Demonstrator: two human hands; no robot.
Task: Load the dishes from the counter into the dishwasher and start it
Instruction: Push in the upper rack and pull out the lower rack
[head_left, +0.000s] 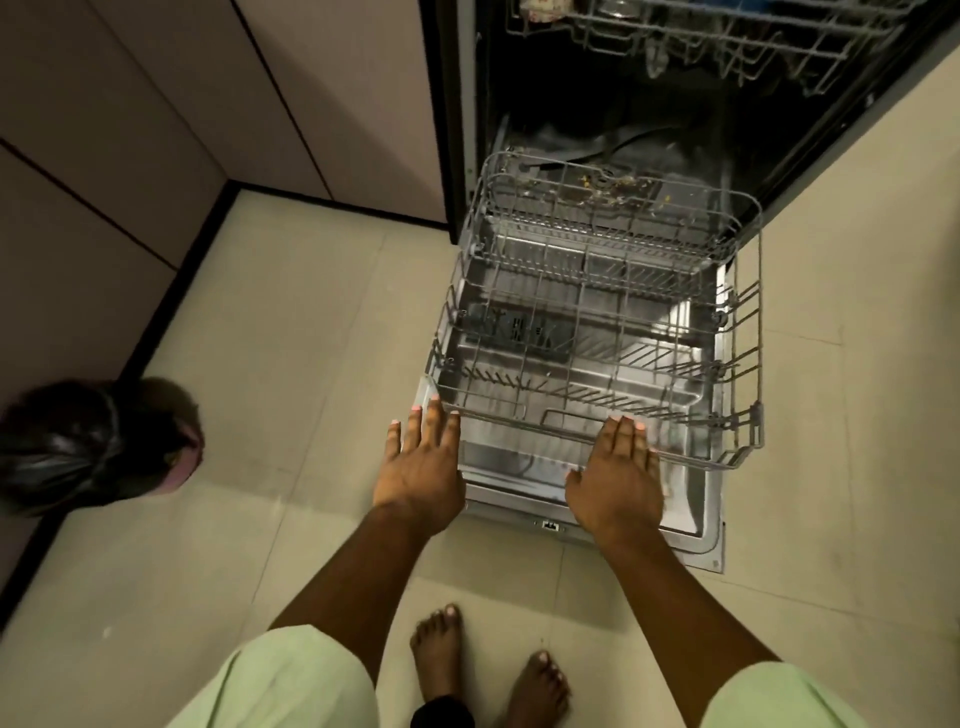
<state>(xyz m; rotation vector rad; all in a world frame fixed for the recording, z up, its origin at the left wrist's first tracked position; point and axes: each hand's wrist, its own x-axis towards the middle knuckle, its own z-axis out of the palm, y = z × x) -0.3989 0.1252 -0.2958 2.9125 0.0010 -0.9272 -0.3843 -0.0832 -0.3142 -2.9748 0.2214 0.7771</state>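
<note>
First, nearest to the person, two bare feet stand on the floor (260, 364) before the open door (698, 525) of the dishwasher (470, 104). Both hands are flat, with straight and slightly spread fingers, and they hold nothing. The left hand (423, 457) reaches the front left corner of the lower rack (597, 291). The right hand (618, 467) lies over its front rim, past the middle (whether they press the wire or only touch it, I cannot tell). This rack stands drawn out over the door, and I see no dish in it. Farther, at the top edge, the upper rack (727, 47) carries some things, too blurred to name. Neither the desk nor the dishes are in view. I judge that the step in hand is preparing the rack, so loading has not begun. The next move calls for turning away to fetch a first dish from the desk and setting it between the tines.
</note>
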